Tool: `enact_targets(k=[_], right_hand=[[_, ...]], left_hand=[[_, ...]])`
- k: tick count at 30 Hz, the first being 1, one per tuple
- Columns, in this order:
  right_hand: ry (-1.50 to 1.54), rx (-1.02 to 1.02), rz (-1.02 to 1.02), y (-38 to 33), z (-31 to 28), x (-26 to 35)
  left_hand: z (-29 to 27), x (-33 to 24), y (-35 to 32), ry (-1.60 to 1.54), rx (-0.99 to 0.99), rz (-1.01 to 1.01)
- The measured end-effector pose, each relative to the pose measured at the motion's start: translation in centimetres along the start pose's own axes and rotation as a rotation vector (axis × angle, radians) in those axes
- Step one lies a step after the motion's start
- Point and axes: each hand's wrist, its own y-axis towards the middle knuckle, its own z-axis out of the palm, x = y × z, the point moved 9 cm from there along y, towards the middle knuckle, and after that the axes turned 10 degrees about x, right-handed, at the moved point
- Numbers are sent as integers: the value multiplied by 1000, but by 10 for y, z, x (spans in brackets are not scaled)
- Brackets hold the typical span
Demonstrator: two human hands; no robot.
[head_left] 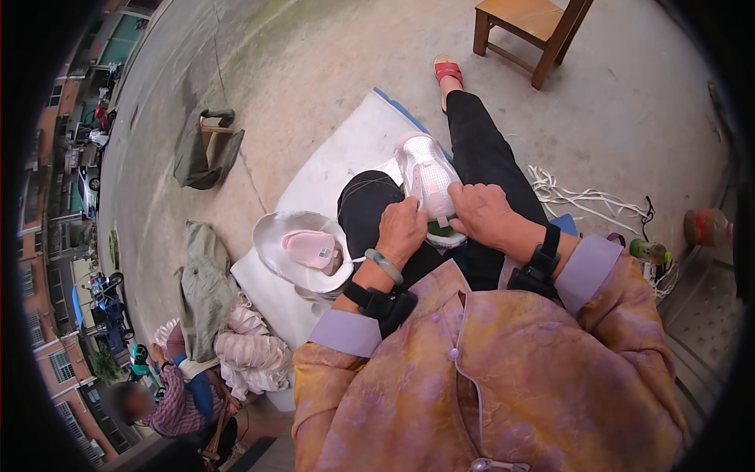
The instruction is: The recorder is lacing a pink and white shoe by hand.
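Note:
A white and pink shoe upper (429, 177) rests between my thighs, its toe pointing away from me. My left hand (403, 230) is closed at the left side of its opening, thumb and fingers pinched together. On the other side, my right hand (480, 211) grips the edge near the pink tongue. Whatever fine thing the fingertips may hold is too small to make out. Thin thread (370, 182) lies across my left knee. A silvery, bowl-like container (266, 240) beside that knee has a pink shoe piece (308, 248) in it.
A white sheet (314, 177) lies under my legs. White laces (578, 197) and a bottle (704, 228) are on the right. A wooden chair (527, 22) stands ahead. At left are cloth bags (206, 153), a stack of pale pink pieces (255, 358) and another seated person (181, 401).

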Motion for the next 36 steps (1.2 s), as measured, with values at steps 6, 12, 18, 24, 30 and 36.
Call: enact_targets(k=[6, 12, 18, 24, 30, 36], right_hand=[[-480, -392, -396, -2, -9, 36], [-541, -215, -558, 2, 1, 36], [-464, -102, -563, 1, 6, 33], [-165, -96, -587, -8, -8, 6], [998, -187, 99, -13, -32, -215], [836, -41, 558, -63, 86, -378]], left_hand=[[-1, -6, -3, -17, -13, -19], [3, -13, 0, 220, 136, -75], [8, -18, 5, 276, 161, -65], [11, -17, 9, 147, 180, -12], [-9, 22, -11, -491, 238, -372], [-28, 33, -14, -678, 159, -462]])
